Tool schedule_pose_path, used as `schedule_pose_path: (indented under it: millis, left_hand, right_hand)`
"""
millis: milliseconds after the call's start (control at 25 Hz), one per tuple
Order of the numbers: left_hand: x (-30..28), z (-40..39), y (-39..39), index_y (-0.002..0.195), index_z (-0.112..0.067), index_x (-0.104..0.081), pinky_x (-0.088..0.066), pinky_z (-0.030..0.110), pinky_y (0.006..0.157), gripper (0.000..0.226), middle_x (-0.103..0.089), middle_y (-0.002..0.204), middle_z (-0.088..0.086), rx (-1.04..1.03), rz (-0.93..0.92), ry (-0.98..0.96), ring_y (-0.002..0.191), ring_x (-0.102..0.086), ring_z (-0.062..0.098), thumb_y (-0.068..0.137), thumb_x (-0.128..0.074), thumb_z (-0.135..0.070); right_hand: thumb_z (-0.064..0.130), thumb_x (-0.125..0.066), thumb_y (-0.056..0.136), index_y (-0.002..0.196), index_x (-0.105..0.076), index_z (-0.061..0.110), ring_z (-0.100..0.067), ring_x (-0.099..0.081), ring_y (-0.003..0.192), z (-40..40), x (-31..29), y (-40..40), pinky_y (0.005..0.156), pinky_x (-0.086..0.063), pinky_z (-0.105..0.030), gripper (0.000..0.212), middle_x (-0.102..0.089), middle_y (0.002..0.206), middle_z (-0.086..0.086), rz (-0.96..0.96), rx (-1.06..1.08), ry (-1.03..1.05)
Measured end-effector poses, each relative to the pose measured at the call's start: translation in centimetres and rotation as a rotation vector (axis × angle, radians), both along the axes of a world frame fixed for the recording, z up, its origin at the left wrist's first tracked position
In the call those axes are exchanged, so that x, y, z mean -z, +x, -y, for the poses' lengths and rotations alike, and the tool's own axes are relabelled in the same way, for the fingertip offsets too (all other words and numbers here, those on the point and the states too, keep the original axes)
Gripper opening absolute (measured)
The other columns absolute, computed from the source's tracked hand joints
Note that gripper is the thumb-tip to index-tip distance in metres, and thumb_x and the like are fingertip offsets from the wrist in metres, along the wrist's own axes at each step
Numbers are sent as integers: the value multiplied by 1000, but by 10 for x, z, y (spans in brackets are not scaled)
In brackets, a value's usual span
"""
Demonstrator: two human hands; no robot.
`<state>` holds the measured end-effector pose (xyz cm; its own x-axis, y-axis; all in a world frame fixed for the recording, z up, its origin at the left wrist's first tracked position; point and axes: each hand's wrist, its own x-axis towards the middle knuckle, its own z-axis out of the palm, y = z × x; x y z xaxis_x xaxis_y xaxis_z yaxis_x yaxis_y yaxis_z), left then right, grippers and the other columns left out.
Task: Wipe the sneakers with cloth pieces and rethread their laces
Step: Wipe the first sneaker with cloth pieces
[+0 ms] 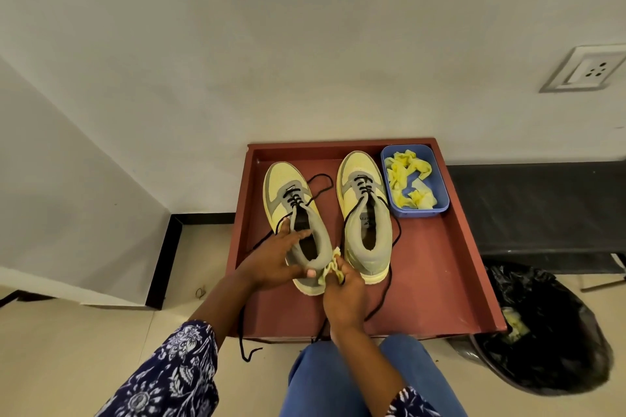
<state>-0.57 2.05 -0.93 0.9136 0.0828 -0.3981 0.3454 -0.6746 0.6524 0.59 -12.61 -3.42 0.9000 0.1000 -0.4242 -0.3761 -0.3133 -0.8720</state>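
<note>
1. The left hand [274, 260] curls round the heel collar of the left yellow-and-grey lace-up sneaker [294, 213], near the red wooden tray's [440, 281] left edge.
2. The right hand [343, 294] pinches a crumpled yellow cloth piece [330, 269] against that heel.

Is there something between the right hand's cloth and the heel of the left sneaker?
Nothing visible. The right hand presses the yellow cloth piece directly against the heel of the left sneaker, which the left hand grips at the collar.
</note>
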Motion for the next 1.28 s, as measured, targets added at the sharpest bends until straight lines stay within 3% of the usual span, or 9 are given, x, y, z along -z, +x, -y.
schedule_pose_path:
  millis: [120, 240, 360, 560, 640, 760, 960, 1120, 1280]
  left_hand:
    - [0, 2, 2, 125, -30, -50, -33, 25, 100, 55, -36, 144, 3, -38, 49, -13, 137, -30, 20, 75, -72, -40]
    - [2, 5, 3, 90, -38, -55, -37, 25, 89, 21, -45, 139, 8, -87, 48, -31, 134, -36, 25, 78, -71, -32]
    - [-3, 7, 2, 78, -36, -55, -37, 23, 87, 17, -35, 146, 10, -115, 23, -49, 133, -37, 22, 79, -70, -28]
    - [-4, 5, 3, 71, -38, -55, -44, 30, 89, 19, -45, 136, 18, -93, -12, -52, 129, -41, 26, 77, -71, -31]
    - [-5, 5, 3, 70, -37, -55, -42, 29, 89, 19, -44, 138, 18, -103, -10, -68, 133, -36, 29, 77, -71, -30]
    - [-5, 6, 3, 73, -32, -57, -36, 31, 98, 16, -32, 149, 9, -119, -9, -80, 143, -18, 26, 77, -71, -27]
    - [-1, 5, 6, 67, -34, -55, -39, 28, 88, 20, -41, 140, 20, -122, -43, -69, 134, -33, 33, 77, -71, -30]
    - [-2, 6, 5, 67, -31, -56, -37, 30, 94, 18, -32, 149, 15, -141, -31, -64, 141, -23, 26, 78, -70, -27]
    - [-5, 6, 7, 63, -28, -57, -38, 33, 99, 20, -31, 149, 16, -144, -78, -81, 139, -28, 25, 77, -71, -25]
  right_hand:
    - [8, -55, 88, 122, -58, 10, -23, -59, 109, -12, 2, -3, 96, -48, -35, 34, -62, 119, -7, 6, 53, -39]
    - [11, -56, 88, 108, -60, 5, -25, -58, 95, -26, -3, -21, 80, -44, -26, 21, -58, 106, -9, 18, 135, -82]
    - [5, -56, 87, 98, -60, 0, -21, -52, 86, -37, -5, -34, 71, -33, -17, 13, -55, 96, -7, 33, 173, -93]
    - [6, -62, 82, 93, -63, 9, -27, -61, 89, -32, 13, -27, 80, -48, -33, 11, -65, 97, -11, -63, 285, 10]
    - [3, -61, 81, 94, -64, 10, -28, -62, 90, -23, 21, -20, 82, -50, -36, 16, -67, 97, -12, -120, 327, 34]
    - [-5, -57, 82, 104, -66, 2, -21, -58, 86, -8, 26, -1, 78, -45, -30, 25, -66, 93, -8, -221, 346, 105]
    - [-7, -51, 86, 112, -62, -1, -18, -57, 93, -15, 14, 0, 82, -43, -26, 28, -64, 103, -9, -210, 324, 140]
    - [-4, -60, 82, 89, -61, 8, -25, -63, 84, -31, 15, -22, 81, -53, -36, 14, -66, 88, -9, -233, 331, 130]
    - [-8, -60, 80, 72, -58, 10, -14, -58, 62, -35, 9, -29, 62, -50, -25, 19, -62, 66, -1, -388, 290, 226]
